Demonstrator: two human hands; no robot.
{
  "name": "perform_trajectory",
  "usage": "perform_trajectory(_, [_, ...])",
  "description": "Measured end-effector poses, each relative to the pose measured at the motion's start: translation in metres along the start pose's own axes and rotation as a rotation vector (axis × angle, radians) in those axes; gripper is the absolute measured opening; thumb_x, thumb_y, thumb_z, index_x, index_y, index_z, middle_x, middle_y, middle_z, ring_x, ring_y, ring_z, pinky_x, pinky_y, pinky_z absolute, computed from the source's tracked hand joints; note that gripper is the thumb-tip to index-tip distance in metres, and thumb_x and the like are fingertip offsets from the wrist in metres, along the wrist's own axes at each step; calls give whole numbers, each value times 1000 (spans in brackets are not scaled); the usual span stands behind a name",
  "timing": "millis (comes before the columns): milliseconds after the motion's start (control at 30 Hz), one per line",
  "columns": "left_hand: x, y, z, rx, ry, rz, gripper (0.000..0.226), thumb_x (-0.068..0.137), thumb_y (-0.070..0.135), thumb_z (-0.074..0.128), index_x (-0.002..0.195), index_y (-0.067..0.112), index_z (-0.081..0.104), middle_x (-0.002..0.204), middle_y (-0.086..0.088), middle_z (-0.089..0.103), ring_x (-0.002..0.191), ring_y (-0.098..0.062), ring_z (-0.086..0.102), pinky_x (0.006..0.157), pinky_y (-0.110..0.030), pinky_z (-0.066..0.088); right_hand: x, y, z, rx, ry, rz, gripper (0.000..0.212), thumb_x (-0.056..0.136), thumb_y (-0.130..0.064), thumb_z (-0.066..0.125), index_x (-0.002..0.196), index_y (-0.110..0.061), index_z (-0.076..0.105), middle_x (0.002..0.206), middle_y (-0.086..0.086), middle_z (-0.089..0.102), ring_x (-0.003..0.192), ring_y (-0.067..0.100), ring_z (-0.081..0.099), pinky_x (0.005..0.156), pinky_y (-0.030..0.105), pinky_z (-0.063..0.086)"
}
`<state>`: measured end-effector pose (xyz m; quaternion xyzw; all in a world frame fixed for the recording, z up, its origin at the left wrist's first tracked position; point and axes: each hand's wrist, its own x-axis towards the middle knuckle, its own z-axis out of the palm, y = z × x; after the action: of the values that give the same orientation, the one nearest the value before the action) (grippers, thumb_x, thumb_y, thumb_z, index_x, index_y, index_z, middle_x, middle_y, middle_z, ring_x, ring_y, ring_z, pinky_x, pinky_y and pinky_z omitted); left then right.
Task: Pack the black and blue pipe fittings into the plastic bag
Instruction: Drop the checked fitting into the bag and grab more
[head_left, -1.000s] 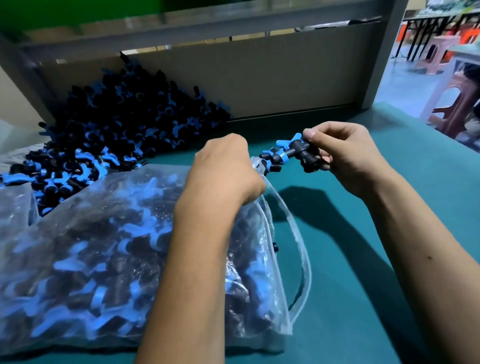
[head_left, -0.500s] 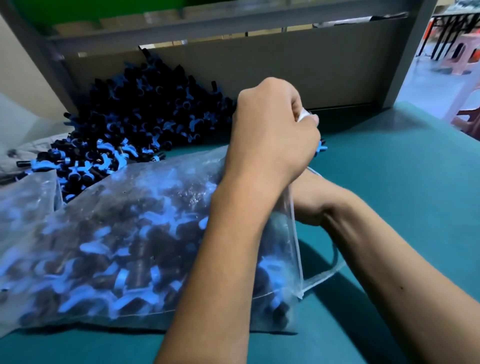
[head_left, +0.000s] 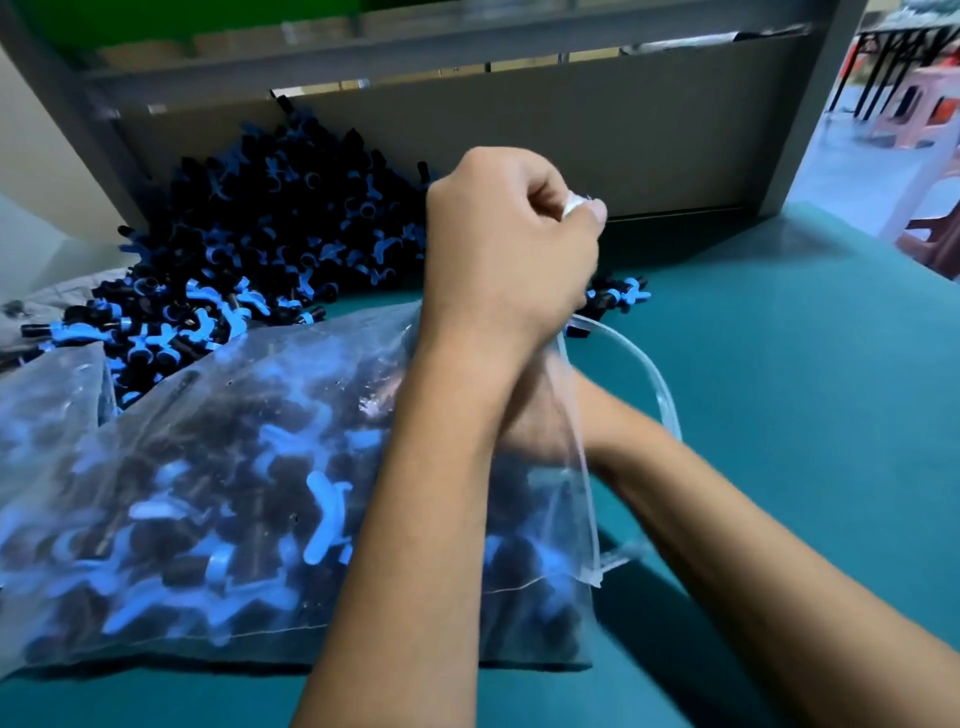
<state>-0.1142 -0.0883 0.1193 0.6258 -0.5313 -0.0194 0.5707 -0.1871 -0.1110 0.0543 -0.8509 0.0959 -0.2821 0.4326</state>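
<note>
No writing can be read anywhere. At left, a clear plastic bag lies on the teal surface, bulging with black and blue pipe fittings; a loose heap of them sits behind against a grey panel. The left hand pinches the bag's raised rim. The right hand is inside the mouth, its grip hidden. Pink stools stand far right.

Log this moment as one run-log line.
left hand: holds bag rim up | right hand: inside bag mouth, grip hidden | fittings pile: loose behind bag | table
</note>
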Motion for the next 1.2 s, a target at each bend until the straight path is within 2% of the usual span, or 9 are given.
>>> perform_trajectory(133, [1, -14, 1, -150, 18, -115, 31, 88, 11, 71, 66, -8, 59, 51, -6, 66, 36, -18, 59, 49, -22, 44, -5, 22, -60, 345, -171, 109, 13, 84, -6, 71, 88, 5, 65, 70, 7, 61, 58, 13, 54, 48, 25, 43])
perform_trajectory(267, [0, -22, 10, -138, 51, -186, 38, 93, 18, 68, 68, -10, 61, 50, -6, 65, 34, -13, 57, 51, -21, 41, -6, 75, -95, 514, 339, 312, 4, 84, -18, 71, 81, -15, 72, 60, 2, 53, 46, 10, 38, 42, 15, 27])
perform_trajectory(367, [-4, -22, 16, -115, 64, -182, 47, 97, 26, 64, 69, -12, 61, 53, -14, 65, 34, -15, 57, 47, -28, 46, 10, 122, -92, -153, 702, 514, 9, 87, -13, 67, 81, -19, 71, 72, 1, 66, 58, 14, 54, 59, 27, 41])
perform_trajectory(433, [-3, -23, 19, -88, 69, -181, 52, 100, 31, 61, 71, -12, 61, 59, -22, 65, 35, -18, 58, 47, -38, 53, 14, 138, -85, -593, 488, 519, 17, 90, -18, 68, 105, -21, 73, 100, 4, 69, 90, 22, 63, 79, 32, 49])
perform_trajectory(533, [-1, -26, 17, -17, 95, -168, 55, 101, 37, 57, 71, -9, 62, 65, -25, 65, 48, -33, 62, 60, -45, 57, 16, 147, -76, -745, 209, 495, 40, 89, -37, 70, 128, -31, 65, 124, 3, 56, 111, 26, 57, 88, 39, 51])
perform_trajectory(700, [-3, -22, 11, 140, 201, -157, 32, 94, 35, 66, 71, 12, 62, 59, 4, 61, 65, -24, 63, 73, -38, 52, 13, 145, -75, -776, 329, 531, 16, 87, -24, 68, 102, -24, 72, 102, 8, 69, 92, 34, 61, 70, 35, 46])
perform_trajectory(767, [-5, -20, 9, 199, 208, -136, 5, 89, 22, 64, 86, 19, 65, 70, 5, 63, 75, -24, 62, 76, -38, 50, 6, 145, -82, -700, 481, 553, 15, 88, -17, 67, 100, -19, 75, 99, 10, 72, 89, 30, 64, 73, 31, 46])
perform_trajectory(967, [-5, -27, 11, 314, -96, -254, 24, 82, 14, 57, 77, 23, 78, 83, -2, 72, 84, -26, 66, 73, -32, 52, -16, 114, -105, 237, 998, 286, 11, 96, 6, 58, 101, -1, 66, 93, 14, 62, 68, 13, 73, 62, 24, 59])
perform_trajectory(1200, [-3, -40, 17, -72, -145, -305, 29, 91, 50, 72, 85, 22, 77, 66, 12, 64, 62, -9, 57, 66, -29, 51, -28, 62, -114, 516, 551, 105, 16, 93, 1, 64, 102, -10, 71, 86, 6, 74, 77, 16, 73, 69, 21, 56])
